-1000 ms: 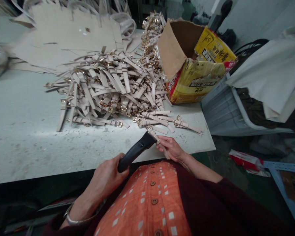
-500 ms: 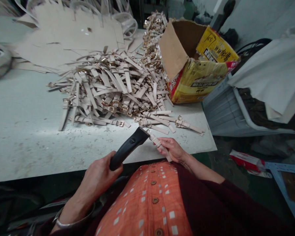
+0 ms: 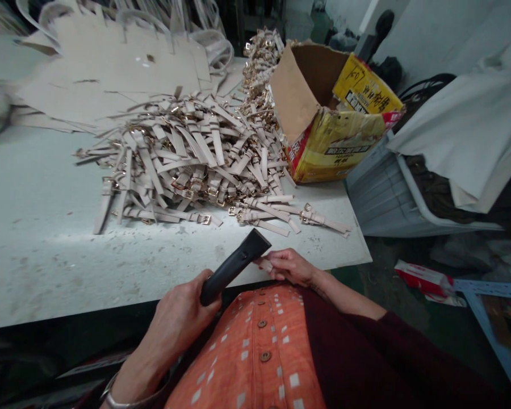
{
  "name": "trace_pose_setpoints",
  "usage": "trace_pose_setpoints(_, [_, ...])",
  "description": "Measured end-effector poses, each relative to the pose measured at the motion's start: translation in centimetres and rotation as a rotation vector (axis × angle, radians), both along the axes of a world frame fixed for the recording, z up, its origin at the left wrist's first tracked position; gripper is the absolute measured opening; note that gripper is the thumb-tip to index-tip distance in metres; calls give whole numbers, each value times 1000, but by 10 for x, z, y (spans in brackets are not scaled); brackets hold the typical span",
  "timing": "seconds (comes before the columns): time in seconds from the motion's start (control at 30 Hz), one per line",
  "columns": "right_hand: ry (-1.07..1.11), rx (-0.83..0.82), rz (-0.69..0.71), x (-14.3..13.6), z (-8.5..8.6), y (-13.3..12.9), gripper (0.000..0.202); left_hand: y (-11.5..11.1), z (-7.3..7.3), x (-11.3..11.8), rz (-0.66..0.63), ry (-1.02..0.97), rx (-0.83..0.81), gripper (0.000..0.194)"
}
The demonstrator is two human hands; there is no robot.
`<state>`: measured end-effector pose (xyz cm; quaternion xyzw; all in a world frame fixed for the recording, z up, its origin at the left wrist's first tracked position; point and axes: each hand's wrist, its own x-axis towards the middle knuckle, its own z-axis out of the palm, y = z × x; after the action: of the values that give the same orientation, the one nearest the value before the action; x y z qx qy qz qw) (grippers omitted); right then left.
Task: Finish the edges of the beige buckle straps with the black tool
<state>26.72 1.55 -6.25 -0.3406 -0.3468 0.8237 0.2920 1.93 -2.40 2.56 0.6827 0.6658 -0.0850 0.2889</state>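
Note:
My left hand (image 3: 187, 309) is wrapped round the lower end of a black hair clipper (image 3: 234, 267), its head tilted up to the right. Close by the clipper head, my right hand (image 3: 292, 267) pinches a pale buckle strap (image 3: 266, 264); most of that strap is hidden by the fingers and the clipper. Beyond both hands lies a big heap of similar beige straps (image 3: 191, 153) with gold buckles. A few loose straps (image 3: 268, 213) lie at its near right side, and one strap with a buckle (image 3: 323, 220) is apart from them.
A yellow cardboard box (image 3: 340, 153) stands open at the table's right end. Past it is a grey plastic bin (image 3: 375, 193) with white cloth (image 3: 464, 130) over it. Large beige pieces (image 3: 111, 62) cover the back left of the worktable (image 3: 46, 244).
The clipper has moved a little right and down, with its head now overlapping the right hand's strap. The strap has turned and shows far less. The view has shifted slightly.

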Motion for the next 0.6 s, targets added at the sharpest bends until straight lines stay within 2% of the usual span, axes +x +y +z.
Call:
trace_pose_setpoints(0.07, [-74, 21, -39, 9, -2, 3, 38, 3, -1, -2, 23, 21, 17, 19])
trace_pose_setpoints(0.13, [-224, 116, -123, 27, -3, 12, 39, 5, -3, -5, 41, 34, 14, 18])
trace_pose_setpoints(0.33, [-940, 779, -467, 110, -3, 45, 28, -1, -8, -8, 71, 29, -30, 18])
trace_pose_setpoints(0.47, [-1279, 969, -382, 142, -19, 53, 31, -3, -12, -9, 74, 33, -27, 18])
trace_pose_setpoints(0.53, [-1398, 997, -324, 146, -28, 53, 37, -3, -14, -10, 77, 32, -21, 18])
trace_pose_setpoints(0.6, [-1490, 985, -277, 145, -34, 54, 51, -4, -15, -12, 81, 32, -22, 19])
